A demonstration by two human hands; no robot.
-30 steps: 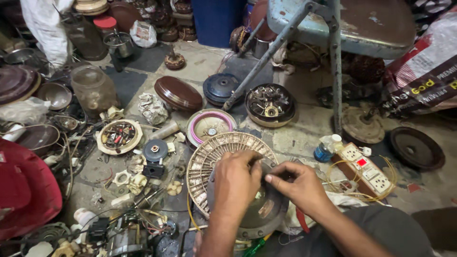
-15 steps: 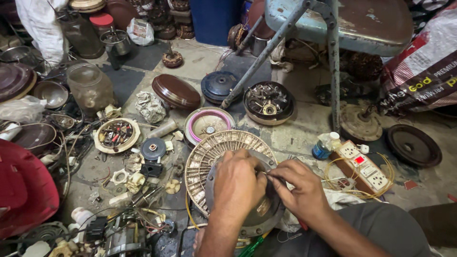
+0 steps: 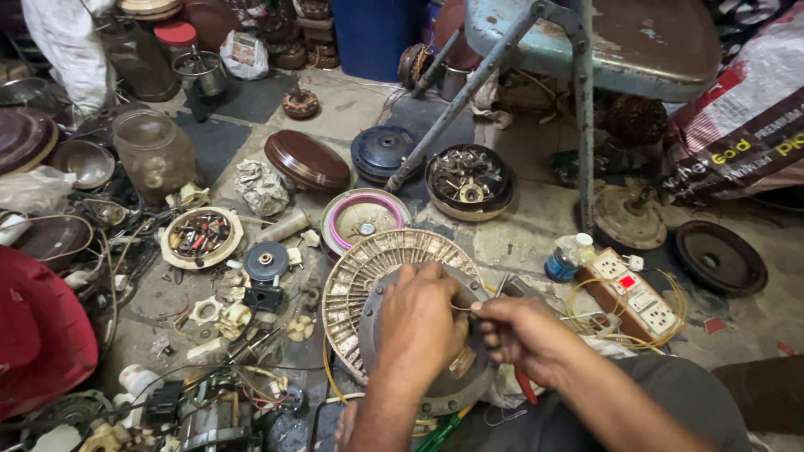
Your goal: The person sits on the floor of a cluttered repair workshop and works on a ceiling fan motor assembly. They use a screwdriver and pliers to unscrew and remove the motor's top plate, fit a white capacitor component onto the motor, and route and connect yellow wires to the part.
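Fan motor, a round slotted core under a grey cover plate, sits at lower centre of the head view, where it lay a second ago. Left hand has slid a little lower, fingers curled over the plate. Right hand, beside it, pinches a thin wire and stays put, so the work holds steady.
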